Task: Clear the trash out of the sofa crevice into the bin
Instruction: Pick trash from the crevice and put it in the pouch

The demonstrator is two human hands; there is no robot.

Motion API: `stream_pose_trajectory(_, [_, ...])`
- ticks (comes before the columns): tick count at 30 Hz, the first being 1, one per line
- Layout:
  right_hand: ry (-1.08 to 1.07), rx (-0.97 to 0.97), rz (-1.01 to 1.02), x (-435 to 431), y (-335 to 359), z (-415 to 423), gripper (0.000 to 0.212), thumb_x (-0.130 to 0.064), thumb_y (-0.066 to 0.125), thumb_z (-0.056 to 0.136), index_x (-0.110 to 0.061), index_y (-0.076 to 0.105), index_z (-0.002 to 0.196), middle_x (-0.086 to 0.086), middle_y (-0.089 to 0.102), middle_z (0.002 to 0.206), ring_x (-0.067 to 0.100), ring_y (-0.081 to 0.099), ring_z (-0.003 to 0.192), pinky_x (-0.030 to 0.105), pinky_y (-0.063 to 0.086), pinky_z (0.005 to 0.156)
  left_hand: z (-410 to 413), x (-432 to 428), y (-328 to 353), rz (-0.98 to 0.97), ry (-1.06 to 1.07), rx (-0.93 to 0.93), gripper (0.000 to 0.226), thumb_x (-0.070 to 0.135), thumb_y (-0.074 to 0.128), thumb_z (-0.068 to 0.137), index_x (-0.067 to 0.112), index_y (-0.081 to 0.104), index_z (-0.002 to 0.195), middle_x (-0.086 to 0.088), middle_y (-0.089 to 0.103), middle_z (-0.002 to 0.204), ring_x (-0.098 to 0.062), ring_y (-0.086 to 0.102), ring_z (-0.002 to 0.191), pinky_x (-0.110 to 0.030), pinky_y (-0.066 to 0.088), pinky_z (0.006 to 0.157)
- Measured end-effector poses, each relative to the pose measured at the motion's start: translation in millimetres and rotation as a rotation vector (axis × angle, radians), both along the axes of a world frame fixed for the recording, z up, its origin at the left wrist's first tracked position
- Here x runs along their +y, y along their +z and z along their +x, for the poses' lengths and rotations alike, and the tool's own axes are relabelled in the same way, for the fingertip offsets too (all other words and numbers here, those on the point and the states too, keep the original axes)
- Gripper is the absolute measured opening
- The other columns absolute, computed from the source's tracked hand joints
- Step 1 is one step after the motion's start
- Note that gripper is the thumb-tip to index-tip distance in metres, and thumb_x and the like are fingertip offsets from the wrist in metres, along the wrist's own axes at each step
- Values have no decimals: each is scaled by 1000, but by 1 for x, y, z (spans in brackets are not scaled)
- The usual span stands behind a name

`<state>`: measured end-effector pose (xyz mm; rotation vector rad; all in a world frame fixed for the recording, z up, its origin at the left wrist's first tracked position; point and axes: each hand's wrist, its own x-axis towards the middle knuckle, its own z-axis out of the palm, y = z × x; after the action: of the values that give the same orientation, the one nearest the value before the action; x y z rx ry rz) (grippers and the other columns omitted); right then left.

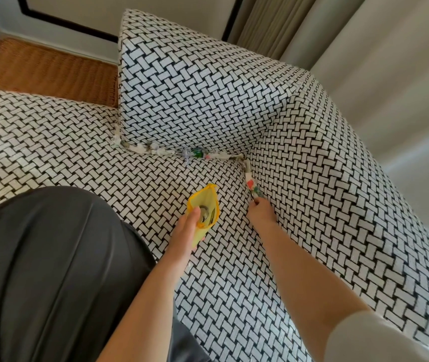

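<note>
A black-and-white woven-pattern sofa (208, 95) fills the view. Crumpled wrappers and paper scraps (171, 152) are wedged along the crevice under the back cushion. More scraps, a red, white and green wrapper (252, 185), run down the crevice beside the armrest. My right hand (261, 211) reaches into that side crevice and its fingertips pinch the lower end of the wrapper. My left hand (187, 227) holds an open yellow pouch (204, 209) above the seat; several small metallic items show inside it. No bin is in view.
My lap in dark fabric (51, 257) covers the lower left. A brown wicker surface (46, 69) lies behind the sofa at the upper left. Pale curtains (364, 48) hang behind the armrest on the right.
</note>
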<state>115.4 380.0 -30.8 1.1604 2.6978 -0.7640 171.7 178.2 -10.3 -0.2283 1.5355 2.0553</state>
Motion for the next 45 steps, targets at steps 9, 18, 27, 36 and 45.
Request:
stream_pose_trajectory(9, [-44, 359, -28, -31, -6, 37, 17, -27, 48, 95, -16, 59, 88, -3, 52, 64, 10, 43, 50, 23, 41, 45, 0, 0, -3, -16, -5, -8, 60, 55, 28, 88, 19, 36, 135, -3, 48, 125, -27, 48, 120, -36, 35, 99])
stream_pose_trajectory(18, [357, 684, -314, -95, 57, 53, 14, -20, 55, 91, -18, 68, 86, -5, 57, 73, -4, 45, 59, 9, 39, 54, 3, -2, 5, 21, -49, 29, 81, 63, 29, 71, 19, 35, 139, 1, 46, 126, -23, 44, 123, -29, 33, 98])
stream_pose_trajectory(27, [20, 382, -190, -54, 6, 43, 39, -22, 42, 96, -14, 44, 134, -3, 50, 101, 15, 53, 91, 36, 51, 83, 2, -2, 0, -17, -59, 6, 88, 68, 28, 68, 18, 33, 139, -8, 43, 138, -28, 44, 124, -44, 32, 110])
stream_pose_trajectory(36, [-24, 90, -55, -15, 0, -5, 39, -34, 45, 94, -18, 44, 130, 1, 58, 77, 14, 49, 57, 24, 39, 51, 0, 0, -3, 14, -58, 6, 75, 58, 25, 81, 15, 29, 142, -9, 42, 139, -26, 44, 125, -28, 32, 96])
stream_pose_trajectory(45, [-49, -114, -232, -5, 9, -28, 34, -32, 43, 93, -12, 49, 119, 3, 45, 71, 15, 42, 57, 29, 43, 57, -1, 0, -2, 51, -39, 1, 69, 54, 25, 84, 13, 32, 139, -7, 46, 130, -23, 47, 118, -23, 37, 88])
